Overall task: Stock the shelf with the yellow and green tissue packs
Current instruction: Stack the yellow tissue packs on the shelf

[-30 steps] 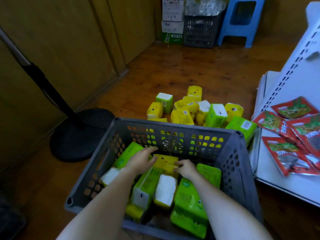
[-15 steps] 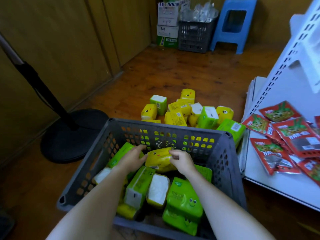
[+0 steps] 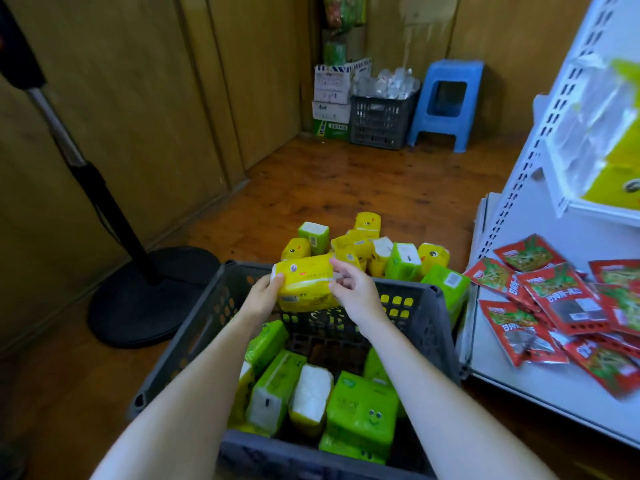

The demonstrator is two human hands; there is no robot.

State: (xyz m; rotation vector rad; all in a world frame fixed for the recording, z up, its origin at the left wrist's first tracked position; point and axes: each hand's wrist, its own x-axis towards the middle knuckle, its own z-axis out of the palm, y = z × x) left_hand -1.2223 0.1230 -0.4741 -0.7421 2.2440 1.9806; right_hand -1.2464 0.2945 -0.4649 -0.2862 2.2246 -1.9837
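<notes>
I hold one yellow tissue pack point(image 3: 304, 285) between both hands, lying on its side, level with the far rim of the crate point(image 3: 420, 294) and raised above the packs inside. My left hand point(image 3: 265, 296) grips its left end, fingers curled round the white face. My right hand point(image 3: 353, 292) pinches the right end between thumb and fingertips.

Under my forearms, green and yellow packs point(image 3: 360, 410) lie jumbled in the crate's near half, with a patch of its dark bottom showing toward the far wall. Just past the far rim a pile of packs point(image 3: 377, 247) sits on the wooden floor point(image 3: 346, 188), close against the crate; I cannot tell whether they touch.

The crate's right wall stands just beside the front edge of the white shelf point(image 3: 519, 386). Its lowest board carries red snack packets point(image 3: 554, 299) toward the back, with bare board along the near edge. An upper board juts out above, its contents blurred.

On my left, the round base of a fan stand point(image 3: 152, 296) sits near the crate's far left corner, a strip of floor between them. Beyond the pile, open floor runs to the corner, where a blue stool point(image 3: 446, 102), a dark basket point(image 3: 381, 123) and cardboard boxes point(image 3: 332, 95) stand by the wall.
</notes>
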